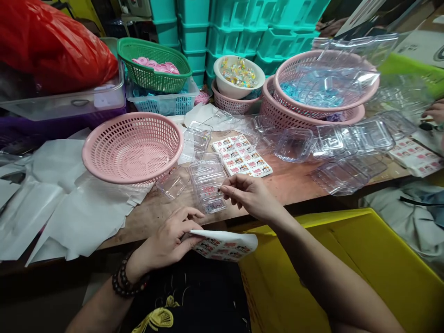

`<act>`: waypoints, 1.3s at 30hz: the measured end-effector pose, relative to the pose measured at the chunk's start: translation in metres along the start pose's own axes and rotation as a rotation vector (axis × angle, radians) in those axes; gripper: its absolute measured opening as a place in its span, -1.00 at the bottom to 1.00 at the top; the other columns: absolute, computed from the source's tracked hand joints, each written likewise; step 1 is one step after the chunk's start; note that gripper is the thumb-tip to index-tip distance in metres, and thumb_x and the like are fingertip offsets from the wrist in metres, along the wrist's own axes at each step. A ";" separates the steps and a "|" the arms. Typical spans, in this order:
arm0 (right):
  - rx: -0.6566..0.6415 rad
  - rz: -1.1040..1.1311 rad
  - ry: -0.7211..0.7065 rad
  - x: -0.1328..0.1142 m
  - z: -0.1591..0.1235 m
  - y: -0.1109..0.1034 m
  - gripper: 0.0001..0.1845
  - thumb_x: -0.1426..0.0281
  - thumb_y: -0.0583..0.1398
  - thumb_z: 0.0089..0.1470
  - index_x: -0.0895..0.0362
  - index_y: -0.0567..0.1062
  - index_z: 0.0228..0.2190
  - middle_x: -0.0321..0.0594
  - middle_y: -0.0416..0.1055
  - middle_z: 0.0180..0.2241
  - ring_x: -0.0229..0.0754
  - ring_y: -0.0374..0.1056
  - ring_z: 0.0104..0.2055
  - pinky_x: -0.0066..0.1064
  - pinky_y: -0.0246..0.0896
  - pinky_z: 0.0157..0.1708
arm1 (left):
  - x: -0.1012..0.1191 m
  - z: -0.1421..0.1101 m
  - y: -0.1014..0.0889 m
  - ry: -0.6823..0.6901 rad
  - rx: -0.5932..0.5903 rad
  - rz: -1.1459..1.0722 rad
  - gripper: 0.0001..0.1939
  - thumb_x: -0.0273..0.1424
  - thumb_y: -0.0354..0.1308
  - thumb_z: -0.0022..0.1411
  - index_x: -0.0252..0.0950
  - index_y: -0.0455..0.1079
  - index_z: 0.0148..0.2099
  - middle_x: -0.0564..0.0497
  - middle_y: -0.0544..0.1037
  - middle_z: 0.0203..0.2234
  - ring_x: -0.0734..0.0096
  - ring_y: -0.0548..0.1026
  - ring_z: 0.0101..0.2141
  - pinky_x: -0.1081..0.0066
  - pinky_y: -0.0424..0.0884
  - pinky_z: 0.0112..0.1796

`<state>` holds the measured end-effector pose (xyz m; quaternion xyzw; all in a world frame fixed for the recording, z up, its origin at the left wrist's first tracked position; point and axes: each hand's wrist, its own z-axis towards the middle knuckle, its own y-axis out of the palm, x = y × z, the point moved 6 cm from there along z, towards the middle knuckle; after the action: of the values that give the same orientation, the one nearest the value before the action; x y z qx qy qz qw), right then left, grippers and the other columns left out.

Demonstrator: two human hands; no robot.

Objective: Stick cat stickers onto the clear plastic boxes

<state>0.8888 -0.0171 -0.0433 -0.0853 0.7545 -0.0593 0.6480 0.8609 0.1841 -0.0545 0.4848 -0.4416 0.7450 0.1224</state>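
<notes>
Closest to me is a black top (194, 296) with a yellow motif, and just past it the person's left hand (169, 236), dark beads (121, 280) on the wrist, gripping a bent sticker sheet (225, 247) between thumb and fingers. The right hand (249, 196) has thumb and forefinger pinched on the edge of a little sticker with red print (209, 190), right over a clear plastic case (206, 173) near the table's front edge. Can't tell from here if the sticker's touching it, tbh. Behind that on the wooden table (138, 224) there's a stack of printed sheets (243, 157), a pink basket (89, 159) to the left, and a bunch of clear cases (360, 136) over to the right. Further back: a green basket (128, 67) of pink bits, a white bowl (234, 91) of colourful stuff, then stacked teal bins (227, 39).
</notes>
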 end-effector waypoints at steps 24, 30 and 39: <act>-0.090 -0.152 0.036 0.001 0.027 -0.001 -0.68 0.14 0.30 -0.03 0.14 0.48 -0.52 -0.31 0.41 -0.57 -0.28 0.29 -0.48 -0.38 0.17 -0.40 | -0.006 0.007 -0.005 0.063 0.040 0.234 -0.82 -0.57 0.12 0.25 -0.25 0.49 -0.17 -0.13 0.24 0.31 0.18 0.43 -0.04 0.08 0.37 0.04; -0.064 -0.168 0.036 0.002 0.026 0.000 -0.65 0.10 0.32 -0.05 0.14 0.48 -0.53 -0.31 0.42 -0.58 -0.27 0.30 -0.49 -0.38 0.17 -0.41 | -0.005 0.012 -0.003 0.050 0.018 0.245 -0.82 -0.57 0.11 0.26 -0.25 0.50 -0.19 -0.12 0.11 0.38 0.13 0.40 0.01 0.04 0.35 0.06; 0.092 -0.579 -0.057 0.000 0.019 0.001 -0.80 0.27 0.26 0.09 0.09 0.43 -0.50 -0.27 0.44 -0.53 -0.22 0.30 -0.49 -0.38 0.08 -0.45 | -0.014 0.023 0.004 -0.022 -0.073 0.347 -0.84 -0.54 0.10 0.29 -0.23 0.48 -0.20 0.01 0.00 0.42 0.10 0.35 0.08 -0.04 0.29 0.13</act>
<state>0.9079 -0.0153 -0.0463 -0.2693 0.6768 -0.2734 0.6283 0.8794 0.1677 -0.0646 0.4045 -0.5470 0.7329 0.0046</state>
